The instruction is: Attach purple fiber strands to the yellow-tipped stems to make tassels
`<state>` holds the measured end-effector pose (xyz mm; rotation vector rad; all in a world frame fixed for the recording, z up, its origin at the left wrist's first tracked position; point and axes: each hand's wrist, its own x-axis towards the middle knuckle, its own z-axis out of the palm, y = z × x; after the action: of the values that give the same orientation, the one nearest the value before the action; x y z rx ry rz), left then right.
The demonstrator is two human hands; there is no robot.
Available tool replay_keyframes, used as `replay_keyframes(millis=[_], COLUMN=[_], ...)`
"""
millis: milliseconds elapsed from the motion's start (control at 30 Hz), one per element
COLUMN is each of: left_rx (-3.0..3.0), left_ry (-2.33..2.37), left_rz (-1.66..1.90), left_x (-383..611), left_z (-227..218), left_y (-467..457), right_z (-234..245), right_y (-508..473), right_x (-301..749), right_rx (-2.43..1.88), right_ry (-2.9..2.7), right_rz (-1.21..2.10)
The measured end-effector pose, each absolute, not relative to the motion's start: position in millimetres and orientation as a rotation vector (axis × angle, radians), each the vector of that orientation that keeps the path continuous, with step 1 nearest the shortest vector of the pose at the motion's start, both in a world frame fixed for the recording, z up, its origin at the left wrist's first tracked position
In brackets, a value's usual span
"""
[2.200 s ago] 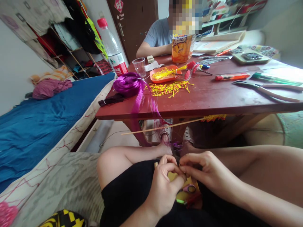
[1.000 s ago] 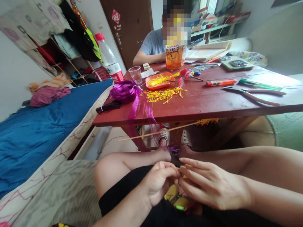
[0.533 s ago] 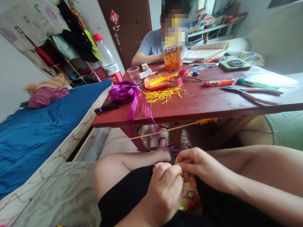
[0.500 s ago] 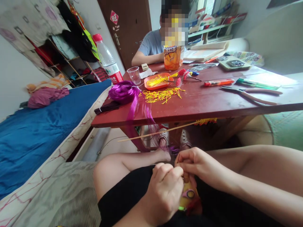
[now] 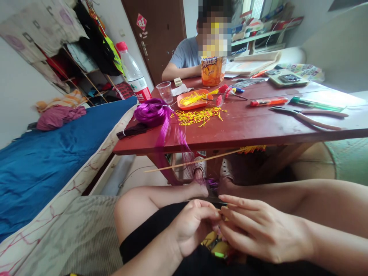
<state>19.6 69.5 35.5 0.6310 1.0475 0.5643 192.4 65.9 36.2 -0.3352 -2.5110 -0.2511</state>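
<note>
My left hand [image 5: 194, 226] is closed in a pinch above my lap, its fingertips meeting those of my right hand. My right hand [image 5: 263, 230] has its fingers bent toward that same spot, index finger extended. Whatever small dark piece lies between the fingertips is too small to name. Under both hands, on the black cloth [image 5: 161, 230] over my lap, a yellow item [image 5: 211, 239] and a bright green bit [image 5: 219, 254] show partly. Beyond my knees, a thin wooden stick [image 5: 184, 165] with yellow-orange tips [image 5: 253, 148] runs across just below the table edge.
On the red table [image 5: 244, 124] lie purple strands [image 5: 151, 111], yellow stems [image 5: 201, 116], an orange tray [image 5: 186, 106], pliers [image 5: 304, 114], a red cutter [image 5: 268, 101], a phone [image 5: 287, 78], a bottle [image 5: 135, 76] and a plastic cup [image 5: 165, 92]. A person [image 5: 184, 57] sits opposite.
My right hand has turned, its back now facing up and its fingers reaching left. My left hand has rotated, showing its thumb side. The lap items are covered differently.
</note>
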Motion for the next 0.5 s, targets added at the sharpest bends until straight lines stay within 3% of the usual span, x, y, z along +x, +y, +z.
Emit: replay_keyframes(millis=[133, 300, 400, 500], left_rx=[0.759, 2.018, 2.668, 2.892], left_ry=[1.068, 1.227, 0.972, 0.731], left_rz=[0.619, 0.948, 1.176, 1.169], left_x=[20.4, 17.5, 12.1, 8.7], left_z=[39.3, 38.1, 27.3, 25.2], left_y=[63.6, 50.6, 48.3, 50.6], right_z=[35.8, 37.5, 34.7, 34.6], right_y=[65.6, 70.5, 77.0, 78.3], right_x=[187.2, 174.3, 168.8, 168.7], right_rx=[-0.489, -1.151, -1.192, -1.173], right_ry=[-2.441, -1.971, -1.611, -1.531], right_rz=[0.126, 1.148, 1.750, 1.895])
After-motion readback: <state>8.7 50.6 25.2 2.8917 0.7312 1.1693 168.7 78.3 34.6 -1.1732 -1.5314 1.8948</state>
